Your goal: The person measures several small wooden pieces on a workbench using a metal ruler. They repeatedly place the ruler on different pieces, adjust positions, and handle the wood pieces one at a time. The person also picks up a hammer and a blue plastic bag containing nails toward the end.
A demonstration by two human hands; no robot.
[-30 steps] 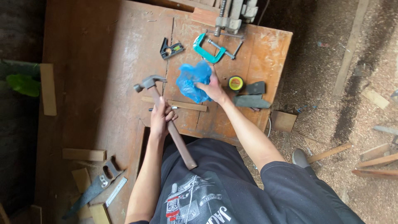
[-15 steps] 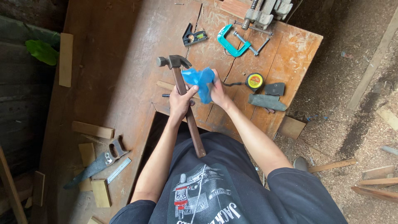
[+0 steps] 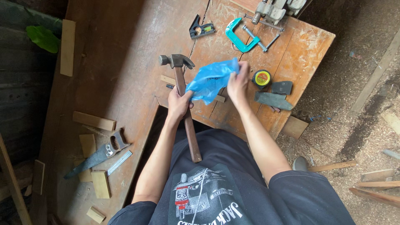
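My left hand (image 3: 179, 104) grips the brown wooden handle of a claw hammer (image 3: 176, 61), its metal head pointing away from me over the wooden workbench (image 3: 137, 46). The same hand also pinches one corner of a crumpled blue plastic bag (image 3: 210, 80). My right hand (image 3: 237, 83) holds the bag's other end, so the bag stretches between both hands. A thin wooden strip (image 3: 168, 79) lies on the bench under the hammer.
On the bench lie a teal C-clamp (image 3: 241, 35), a yellow tape measure (image 3: 262, 78), a black square tool (image 3: 201, 29), dark flat stones (image 3: 273, 100) and a metal vise (image 3: 275, 9). A handsaw (image 3: 98, 154), a steel ruler (image 3: 119, 162) and several wood offcuts sit left. Sawdust floor right.
The hammer and both hands have shifted as my view moved closer. My right hand has pulled the blue bag out wider, away from the hammer handle.
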